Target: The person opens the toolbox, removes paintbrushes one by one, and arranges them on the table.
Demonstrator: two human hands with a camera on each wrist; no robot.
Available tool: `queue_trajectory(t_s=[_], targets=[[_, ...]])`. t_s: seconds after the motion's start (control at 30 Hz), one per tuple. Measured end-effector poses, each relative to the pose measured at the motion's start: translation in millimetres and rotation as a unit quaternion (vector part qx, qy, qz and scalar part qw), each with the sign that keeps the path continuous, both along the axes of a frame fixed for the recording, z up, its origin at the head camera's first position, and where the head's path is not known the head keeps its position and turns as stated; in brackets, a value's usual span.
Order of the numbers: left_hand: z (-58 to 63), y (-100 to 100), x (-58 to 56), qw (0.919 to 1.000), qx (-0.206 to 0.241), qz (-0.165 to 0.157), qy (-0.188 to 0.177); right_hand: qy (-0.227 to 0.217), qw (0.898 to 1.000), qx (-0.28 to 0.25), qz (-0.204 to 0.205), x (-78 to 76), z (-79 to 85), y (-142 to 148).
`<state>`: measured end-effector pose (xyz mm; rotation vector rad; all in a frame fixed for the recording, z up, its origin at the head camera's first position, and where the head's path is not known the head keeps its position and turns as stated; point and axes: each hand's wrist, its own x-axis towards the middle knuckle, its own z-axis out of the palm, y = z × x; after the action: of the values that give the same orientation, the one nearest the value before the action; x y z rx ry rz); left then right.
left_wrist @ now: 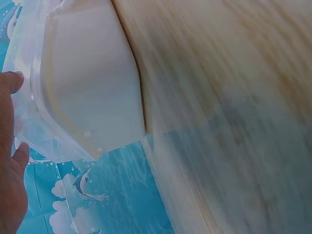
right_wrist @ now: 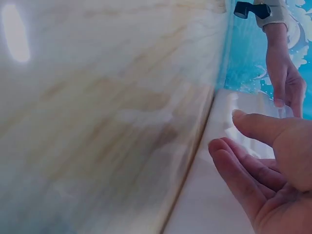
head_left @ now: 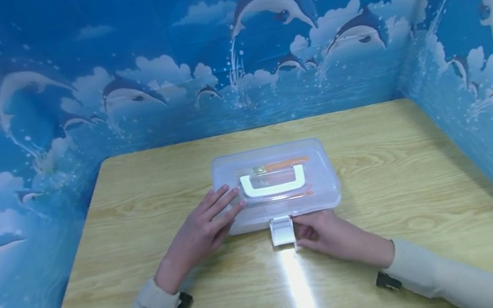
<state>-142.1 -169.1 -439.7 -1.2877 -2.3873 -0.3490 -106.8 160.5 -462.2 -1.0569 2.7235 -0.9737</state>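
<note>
A translucent plastic case (head_left: 271,155) with a closed lid lies on the table, orange-handled items (head_left: 285,163) showing through. Its white carry handle (head_left: 275,189) lies flat on the lid. My left hand (head_left: 204,221) rests on the lid's left side, fingers spread and fairly straight; in the left wrist view its fingertips (left_wrist: 15,80) are at the clear lid. At the front, the white latch (head_left: 282,231) sticks out toward me. My right hand (head_left: 327,233) has its thumb and bent fingers at the latch's right edge. In the right wrist view the fingers (right_wrist: 239,170) hide part of the case.
The wood-grain table (head_left: 143,183) carries a bright light reflection (head_left: 299,288) in front of the case. A blue dolphin-print backdrop (head_left: 167,41) stands behind the table and along both sides. Small black devices (head_left: 388,280) sit at both wrists.
</note>
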Motion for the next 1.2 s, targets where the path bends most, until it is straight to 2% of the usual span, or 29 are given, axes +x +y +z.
queue_trajectory(t_s=[0.2,0.37,0.47,0.57,0.7,0.8,0.9,1.03,1.2], targets=[[-0.8,-0.1,0.0,1.0000,-0.003,0.004,-0.004,0.012,0.999,0.029,0.019,2.2,11.6,4.4],[0.0,-0.4,1.2,0.9999,-0.006,0.008,-0.005,0.027,0.995,0.064,0.069,8.5,24.5,12.1],[-0.1,0.0,1.1,0.9999,-0.005,0.008,-0.004,0.074,0.991,0.066,0.095,11.0,31.4,17.9],[0.0,0.4,0.8,1.0000,0.001,0.006,-0.004,0.139,0.983,0.032,0.116,9.6,37.7,23.3],[-0.5,0.2,0.8,1.0000,0.001,0.007,-0.006,0.222,0.964,-0.029,0.146,1.4,45.3,30.1],[-1.2,-0.7,1.2,0.9999,-0.002,0.010,-0.009,0.261,0.953,-0.047,0.143,-6.2,51.7,35.6],[-2.0,-1.2,1.3,0.9999,-0.004,0.010,-0.010,0.279,0.952,-0.046,0.120,-13.4,56.8,41.8],[-2.1,-1.2,1.5,0.9999,-0.002,0.009,-0.012,0.272,0.958,-0.032,0.090,-22.1,58.6,49.3],[-2.1,-1.5,1.7,0.9999,0.000,0.010,-0.010,0.241,0.969,-0.008,0.059,-29.9,55.4,56.1]])
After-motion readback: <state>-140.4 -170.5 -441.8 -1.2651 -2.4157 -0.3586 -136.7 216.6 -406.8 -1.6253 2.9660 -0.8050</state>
